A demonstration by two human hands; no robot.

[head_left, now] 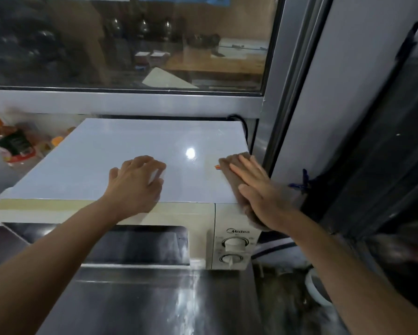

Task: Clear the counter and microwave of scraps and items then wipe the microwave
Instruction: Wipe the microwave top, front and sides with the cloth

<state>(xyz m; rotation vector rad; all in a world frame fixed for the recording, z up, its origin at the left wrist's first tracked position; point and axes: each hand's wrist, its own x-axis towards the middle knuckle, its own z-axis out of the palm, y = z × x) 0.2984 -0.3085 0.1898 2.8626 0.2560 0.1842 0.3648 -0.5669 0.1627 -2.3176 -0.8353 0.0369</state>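
A white microwave [135, 146] stands on a steel counter [135, 301] under a window. Its top is bare and glossy. My left hand [136, 182] rests on the top near the front edge, fingers curled, holding nothing. My right hand [258, 189] lies flat on a brown cloth [227, 165], pressing it onto the top's right front corner. The cloth hangs a little over the control panel with two dials [234, 250]. A small coloured sticker peeks out at the cloth's left edge.
Food packets [12, 143] lie on the counter left of the microwave. A black cable [241, 124] runs behind its right rear corner. A dark frame and a blue clip [302, 182] stand close on the right. A white bowl [316, 291] sits lower right.
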